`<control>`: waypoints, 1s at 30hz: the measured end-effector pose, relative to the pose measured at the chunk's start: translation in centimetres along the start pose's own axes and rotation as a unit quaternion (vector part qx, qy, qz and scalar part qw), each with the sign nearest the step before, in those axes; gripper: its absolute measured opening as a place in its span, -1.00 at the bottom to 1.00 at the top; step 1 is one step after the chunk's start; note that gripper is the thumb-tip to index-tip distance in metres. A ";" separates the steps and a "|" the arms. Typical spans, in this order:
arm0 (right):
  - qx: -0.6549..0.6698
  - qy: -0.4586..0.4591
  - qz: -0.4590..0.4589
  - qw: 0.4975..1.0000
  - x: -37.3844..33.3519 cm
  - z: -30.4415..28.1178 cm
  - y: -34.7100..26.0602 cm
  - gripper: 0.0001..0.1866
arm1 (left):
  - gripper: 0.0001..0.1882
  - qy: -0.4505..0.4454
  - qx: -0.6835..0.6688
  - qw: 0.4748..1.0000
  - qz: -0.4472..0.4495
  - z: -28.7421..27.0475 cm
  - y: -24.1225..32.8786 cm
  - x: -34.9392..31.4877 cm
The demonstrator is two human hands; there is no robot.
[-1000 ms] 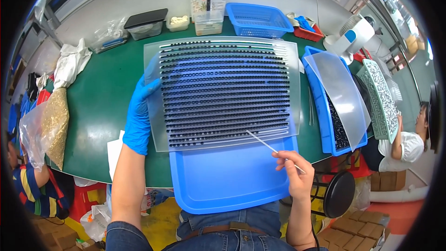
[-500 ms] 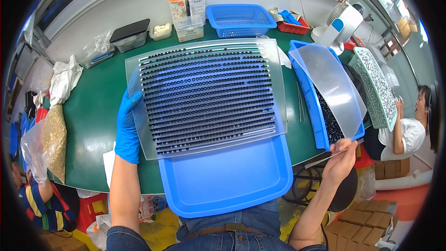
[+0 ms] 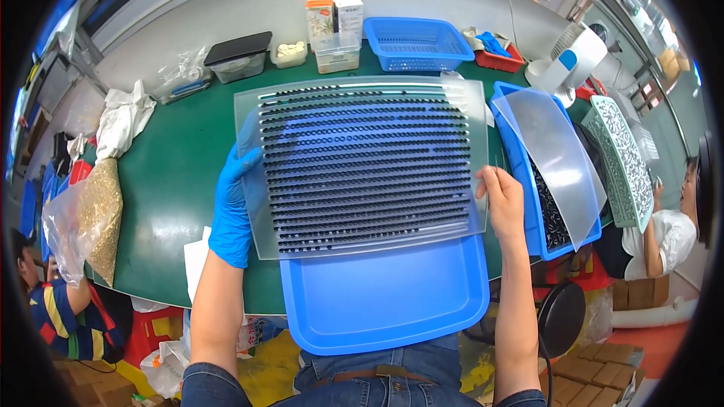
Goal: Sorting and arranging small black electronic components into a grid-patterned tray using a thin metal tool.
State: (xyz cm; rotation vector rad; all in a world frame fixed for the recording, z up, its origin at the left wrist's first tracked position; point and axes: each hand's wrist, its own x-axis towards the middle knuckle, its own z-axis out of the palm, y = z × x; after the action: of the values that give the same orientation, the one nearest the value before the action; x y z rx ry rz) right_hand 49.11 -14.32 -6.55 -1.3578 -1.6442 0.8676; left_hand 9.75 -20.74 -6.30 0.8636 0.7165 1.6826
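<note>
A clear plastic plate (image 3: pixel 249 230) carries many rows of small black round parts (image 3: pixel 366 154). It is held above a shallow blue tray (image 3: pixel 385 301), whose near half shows in front of it. My left hand (image 3: pixel 235 203), in a blue glove, grips the plate's left edge, thumb on top and its other fingers seen dimly through the plastic. At the right edge, my bare right hand (image 3: pixel 504 197) is closed with its fingertips at the plate's rim. Some grooves along the near right and far edges show pale, without black parts.
To the right, a blue bin (image 3: pixel 520 173) of black pieces lies partly under clear sheets (image 3: pixel 562 162). Beyond it stands a green basket (image 3: pixel 641 215) of small pieces, near a seated person (image 3: pixel 664 234). Boxes and a blue basket (image 3: pixel 418 49) line the back; another person (image 3: pixel 68 309) sits left.
My right hand has come from beside the blue bin, in and upward to the plate's right edge. The left hand keeps its hold. The whole view has shifted slightly.
</note>
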 end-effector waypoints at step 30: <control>-0.031 0.125 -0.049 0.991 -1.3 0.7 -1.1 -0.69 | -0.24 0.041 0.045 0.998 -0.020 0.4 -0.7 -0.3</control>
State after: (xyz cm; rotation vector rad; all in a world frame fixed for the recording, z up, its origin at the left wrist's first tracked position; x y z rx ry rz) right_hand 48.12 -15.82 -6.12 -1.3566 -1.5394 0.5683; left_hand 10.48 -20.83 -6.67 0.8409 0.8657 1.6675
